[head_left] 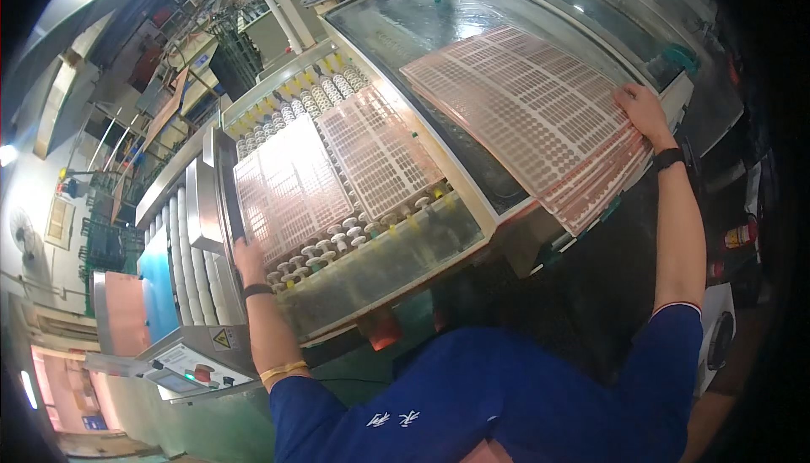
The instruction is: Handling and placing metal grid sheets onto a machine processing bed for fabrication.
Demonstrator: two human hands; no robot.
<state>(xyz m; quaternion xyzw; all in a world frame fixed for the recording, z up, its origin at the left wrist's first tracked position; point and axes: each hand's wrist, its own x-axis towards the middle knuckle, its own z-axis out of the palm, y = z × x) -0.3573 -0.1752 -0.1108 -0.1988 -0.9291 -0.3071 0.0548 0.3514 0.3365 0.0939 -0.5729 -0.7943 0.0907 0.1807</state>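
Two thin copper-coloured circuit board panels with printed patterns lie side by side on the rollers. My left hand (251, 262) is at the near left edge of the left panel (291, 184), its fingers closed at that edge. Strong glare covers part of this panel. The right panel (380, 155) lies flat, apart from both hands. Farther right, a fanned stack of similar panels (523, 108) rests on a glass-topped cover. My right hand (645, 114) grips the stack's right edge, with the fingertips on top and the rest of the grip hidden.
White wheel rollers (337, 239) run inside the conveyor's frame (405, 273). The glass cover (396, 20) extends behind the stack. At left stand a metal housing (202, 210), long white rollers (192, 269) and a control panel (190, 373) with a red button. Racks (240, 49) stand at the back.
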